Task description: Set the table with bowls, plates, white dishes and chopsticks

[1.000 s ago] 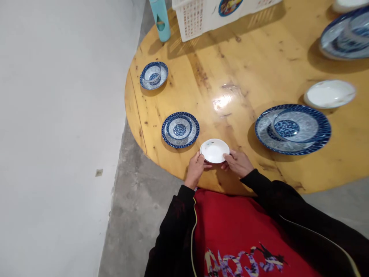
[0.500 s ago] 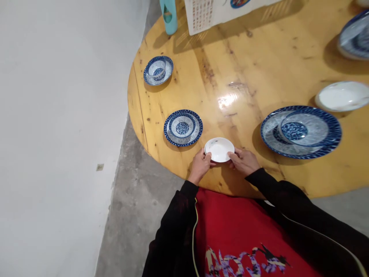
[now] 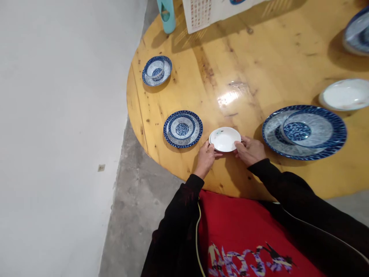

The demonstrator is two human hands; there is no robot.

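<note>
A small white dish [image 3: 225,139] is held over the near edge of the round wooden table [image 3: 253,57]. My left hand [image 3: 205,158] grips its left rim and my right hand [image 3: 249,151] grips its right rim, fingers closed on it. Just left of the dish lies a blue patterned saucer [image 3: 182,129] with a smaller plate stacked on it. To the right stands a large blue patterned plate [image 3: 304,131] holding a tilted blue bowl.
A small blue saucer with a cup [image 3: 156,70] sits at the table's far left. A white plate [image 3: 345,94] and another blue dish [image 3: 356,32] are at the right edge. A teal bottle [image 3: 166,15] and white basket [image 3: 207,11] stand at the back. White wall lies left.
Both hands have carried the white dish a little farther onto the table and slightly right, closer to the blue saucer's level. The view has shifted slightly.
</note>
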